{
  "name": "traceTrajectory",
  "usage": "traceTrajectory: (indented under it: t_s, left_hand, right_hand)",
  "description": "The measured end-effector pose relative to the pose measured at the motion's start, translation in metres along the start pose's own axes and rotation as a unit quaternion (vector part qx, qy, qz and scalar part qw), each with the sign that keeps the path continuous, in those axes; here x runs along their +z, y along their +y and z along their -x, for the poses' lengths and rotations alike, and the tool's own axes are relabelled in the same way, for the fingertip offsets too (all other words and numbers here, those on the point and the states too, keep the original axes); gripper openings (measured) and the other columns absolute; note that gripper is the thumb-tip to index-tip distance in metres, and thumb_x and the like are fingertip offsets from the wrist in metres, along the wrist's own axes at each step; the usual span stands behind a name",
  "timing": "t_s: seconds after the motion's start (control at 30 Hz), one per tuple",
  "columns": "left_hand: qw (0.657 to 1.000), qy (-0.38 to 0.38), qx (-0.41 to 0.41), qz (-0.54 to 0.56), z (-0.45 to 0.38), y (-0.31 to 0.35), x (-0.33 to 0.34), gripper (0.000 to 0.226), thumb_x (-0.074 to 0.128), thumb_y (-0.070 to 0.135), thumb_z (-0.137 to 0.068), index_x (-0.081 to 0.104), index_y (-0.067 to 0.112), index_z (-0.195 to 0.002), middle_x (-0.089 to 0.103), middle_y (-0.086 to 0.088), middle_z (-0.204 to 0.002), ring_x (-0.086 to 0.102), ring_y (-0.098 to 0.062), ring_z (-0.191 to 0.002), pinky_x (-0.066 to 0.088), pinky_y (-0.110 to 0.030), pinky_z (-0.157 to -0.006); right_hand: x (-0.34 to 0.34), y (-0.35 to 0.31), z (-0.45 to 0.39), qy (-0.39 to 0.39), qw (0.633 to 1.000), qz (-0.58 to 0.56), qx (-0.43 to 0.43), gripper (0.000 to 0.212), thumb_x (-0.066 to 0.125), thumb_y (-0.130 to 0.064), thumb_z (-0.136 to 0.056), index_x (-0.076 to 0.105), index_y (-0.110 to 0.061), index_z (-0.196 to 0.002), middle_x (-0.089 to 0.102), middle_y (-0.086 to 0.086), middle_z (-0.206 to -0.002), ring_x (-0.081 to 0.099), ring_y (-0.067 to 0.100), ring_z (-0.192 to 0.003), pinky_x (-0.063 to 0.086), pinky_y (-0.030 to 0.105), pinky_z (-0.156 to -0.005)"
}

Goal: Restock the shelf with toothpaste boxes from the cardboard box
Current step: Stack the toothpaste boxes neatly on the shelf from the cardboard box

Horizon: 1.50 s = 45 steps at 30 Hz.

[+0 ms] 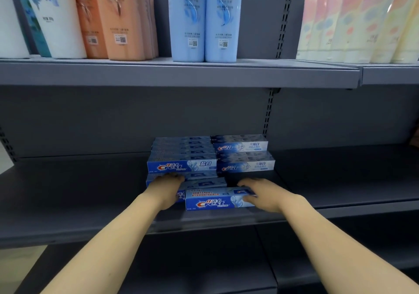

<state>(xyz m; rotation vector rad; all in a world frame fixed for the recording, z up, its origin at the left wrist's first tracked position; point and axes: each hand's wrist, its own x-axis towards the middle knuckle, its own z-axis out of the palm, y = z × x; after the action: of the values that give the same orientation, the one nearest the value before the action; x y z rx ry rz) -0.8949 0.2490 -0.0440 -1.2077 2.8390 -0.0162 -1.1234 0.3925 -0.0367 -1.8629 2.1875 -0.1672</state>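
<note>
Blue and white Crest toothpaste boxes lie on the dark grey middle shelf [68, 191]. A row of several boxes [183, 157] stands on the left, with two stacked boxes [243, 155] to its right. Nearest the shelf's front lies one more toothpaste box [215, 199]. My right hand [263, 194] grips the right end of that front box. My left hand [165, 187] rests palm down on a box at the left, which it mostly hides. The cardboard box is out of view.
The upper shelf [181, 74] carries white, orange and light blue bottles [204, 19], plus pastel tubes [358, 24] at the right. A slotted upright [268, 114] divides the back panel. A lower shelf [204, 266] lies beneath my arms.
</note>
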Motion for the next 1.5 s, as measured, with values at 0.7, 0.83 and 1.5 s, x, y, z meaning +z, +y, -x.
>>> traceTrajectory:
  t_s: [0.7,0.83,1.5]
  left_hand:
    - [0.996,0.052,0.047,0.054,0.016,0.039,-0.021,0.061,0.030,0.053,-0.097,0.030,0.016,-0.145,0.035,-0.003,-0.149,0.039,-0.023,-0.133,0.037,-0.035,-0.107]
    - [0.994,0.070,0.068,0.044,0.023,0.030,-0.025,0.079,0.043,0.064,-0.087,0.023,0.018,-0.148,0.030,0.001,-0.152,0.034,-0.020,-0.136,0.035,-0.032,-0.109]
    - [0.991,0.124,-0.036,-0.039,0.009,0.009,0.016,0.093,0.055,0.045,-0.090,-0.006,0.011,-0.151,0.001,-0.010,-0.159,0.006,-0.027,-0.147,0.002,-0.039,-0.119]
  right_hand:
    - [-0.013,-0.014,0.001,0.035,0.999,0.017,-0.028,0.046,0.060,-0.023,-0.092,0.048,-0.019,-0.136,0.051,0.006,-0.132,0.049,0.022,-0.119,0.039,0.028,-0.098]
    - [-0.016,-0.030,-0.007,0.065,0.996,-0.022,-0.048,0.047,0.060,-0.023,-0.092,0.048,-0.017,-0.137,0.049,0.006,-0.135,0.048,0.023,-0.122,0.039,0.029,-0.101]
    - [0.035,-0.048,-0.051,0.166,0.978,0.097,-0.080,0.069,0.052,-0.037,-0.095,0.017,-0.019,-0.151,0.015,-0.001,-0.158,0.009,0.019,-0.147,0.005,0.034,-0.119]
